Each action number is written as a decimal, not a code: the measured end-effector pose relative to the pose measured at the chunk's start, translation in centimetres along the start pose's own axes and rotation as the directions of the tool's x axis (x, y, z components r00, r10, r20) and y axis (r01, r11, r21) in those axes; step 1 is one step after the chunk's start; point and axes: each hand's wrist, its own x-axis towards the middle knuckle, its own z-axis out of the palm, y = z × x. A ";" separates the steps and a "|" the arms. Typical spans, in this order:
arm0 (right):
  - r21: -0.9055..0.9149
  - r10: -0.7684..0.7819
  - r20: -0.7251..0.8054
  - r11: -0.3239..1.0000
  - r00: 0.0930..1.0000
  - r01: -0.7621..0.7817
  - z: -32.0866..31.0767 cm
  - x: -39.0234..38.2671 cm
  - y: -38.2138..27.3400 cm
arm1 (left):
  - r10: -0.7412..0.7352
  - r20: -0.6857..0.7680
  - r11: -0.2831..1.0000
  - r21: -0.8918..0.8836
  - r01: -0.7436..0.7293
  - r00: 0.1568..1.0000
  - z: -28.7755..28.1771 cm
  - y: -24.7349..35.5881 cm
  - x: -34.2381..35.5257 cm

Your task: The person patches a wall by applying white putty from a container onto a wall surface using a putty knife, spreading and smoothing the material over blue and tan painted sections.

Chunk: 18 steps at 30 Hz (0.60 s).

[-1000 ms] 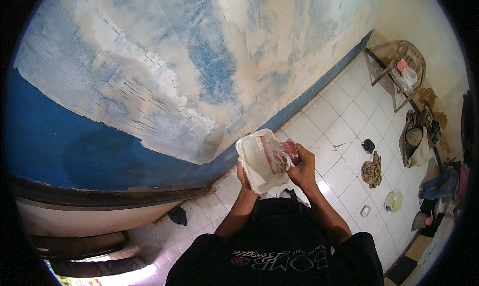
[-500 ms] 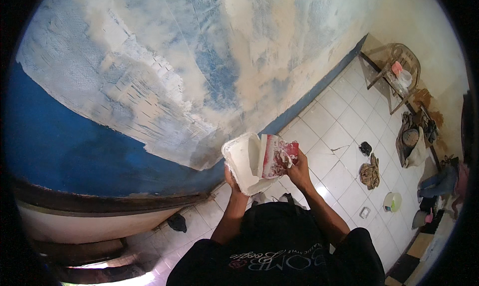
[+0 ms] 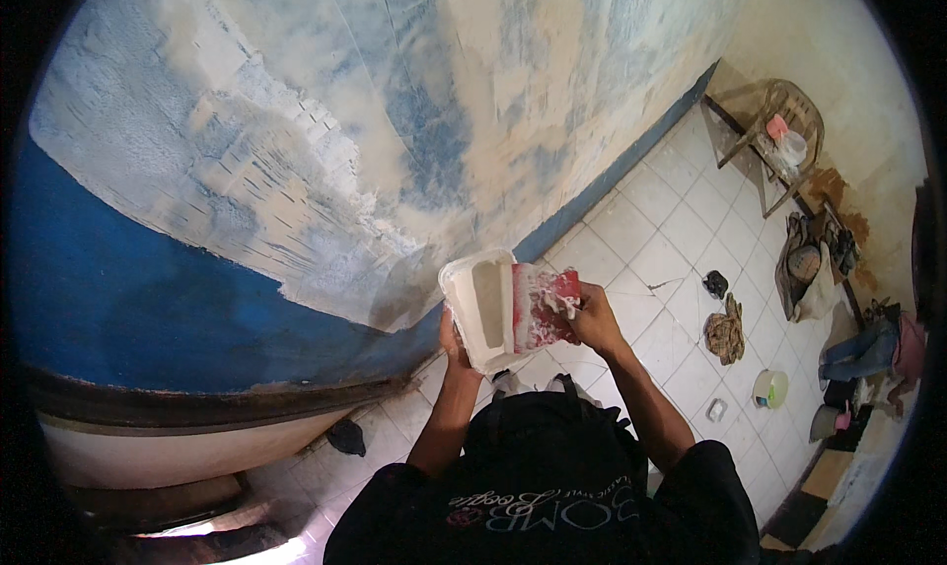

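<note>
My left hand (image 3: 454, 345) is wrapped round the near left side of a white plastic tub (image 3: 460, 304), whose inside is coated with pale putty. In my right hand (image 3: 595, 321) is a wide red putty scraper (image 3: 538, 314), its face smeared with white putty. The scraper's straight edge lies across the tub's right side. My right fingers close round its outer end. Both hands are in front of my body, near the foot of the patchy wall (image 3: 414, 102).
Blue paint (image 3: 148, 279) covers the lower wall above a dark ledge (image 3: 197, 412). On the white tiled floor (image 3: 661, 269) at right are a brown cloth bundle (image 3: 725, 331), a black bag (image 3: 715, 284) and a pale green bowl (image 3: 770, 389). A chair (image 3: 791, 121) stands far right.
The scraper has shifted from over the tub's opening toward its right side, showing more of the putty inside. My right hand has turned a little. My left hand still holds the tub.
</note>
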 end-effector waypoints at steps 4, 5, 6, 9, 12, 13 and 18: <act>-0.259 -0.095 0.038 0.961 0.995 0.102 1.4 1.3 -1.2 | -0.029 -0.020 0.999 -0.019 0.029 0.999 0.6 -0.7 0.5; -0.371 -0.078 0.047 0.924 0.996 0.090 1.9 1.7 -1.3 | -0.026 -0.061 1.000 0.007 0.027 0.998 0.9 -1.0 0.6; -0.350 -0.016 0.055 0.936 0.998 0.034 2.1 1.7 -1.4 | -0.060 -0.027 0.997 -0.048 0.059 0.998 1.1 -1.1 0.7; -0.336 0.035 0.037 0.942 0.999 -0.021 2.4 2.0 -1.2 | -0.061 0.078 0.996 -0.059 0.065 0.995 1.3 -1.2 0.8; -0.257 0.051 0.082 0.966 0.995 -0.028 2.0 2.0 -0.8 | -0.099 0.038 0.995 0.006 0.099 0.994 0.8 -1.3 1.1; -0.170 0.058 0.066 0.984 0.996 -0.046 1.9 2.0 -0.6 | -0.068 0.017 0.997 0.040 0.067 0.998 0.5 -1.4 1.2; 0.172 0.103 0.025 0.979 0.994 -0.106 0.7 1.9 0.1 | -0.052 -0.076 0.998 0.018 0.054 0.996 -0.5 -1.5 1.9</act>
